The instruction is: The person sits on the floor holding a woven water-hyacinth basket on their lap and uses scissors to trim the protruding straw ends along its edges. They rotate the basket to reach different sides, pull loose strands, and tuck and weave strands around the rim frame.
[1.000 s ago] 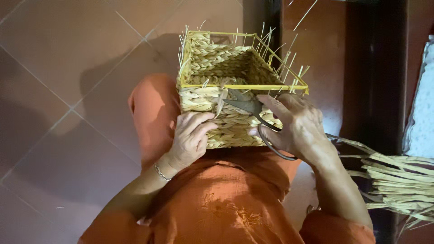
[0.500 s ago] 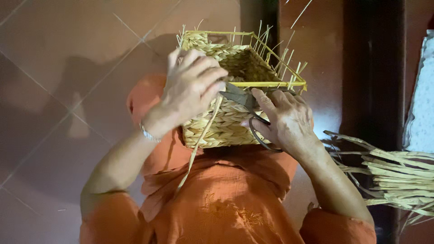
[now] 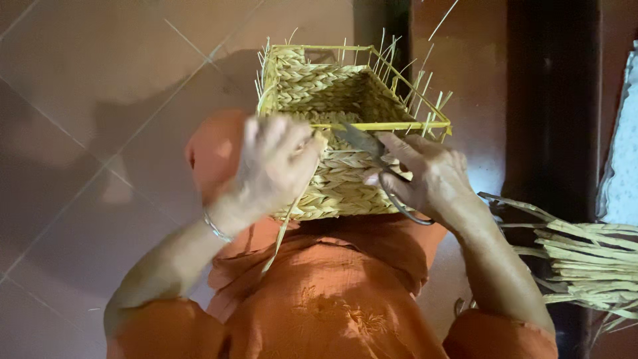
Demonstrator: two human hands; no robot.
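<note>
A rectangular woven straw basket (image 3: pixel 345 90) with a yellow wire frame rests on my lap, many loose straw ends sticking up from its rim. My left hand (image 3: pixel 272 166) grips the basket's near left side and pinches a long loose straw strand (image 3: pixel 282 229) that hangs down over my orange clothing. My right hand (image 3: pixel 428 176) holds metal scissors (image 3: pixel 365 146) against the near wall, the blades pointing up-left to just under the yellow rim.
A bundle of dried straw strips (image 3: pixel 585 256) lies at the right on the floor. Brown floor tiles (image 3: pixel 80 133) fill the left. A dark wooden post (image 3: pixel 551 100) stands at the right, with pale cloth (image 3: pixel 621 153) beyond it.
My left hand rose from the basket's lower front to its upper edge, then came back down to the left side holding a strand. The scissors stayed at the near wall.
</note>
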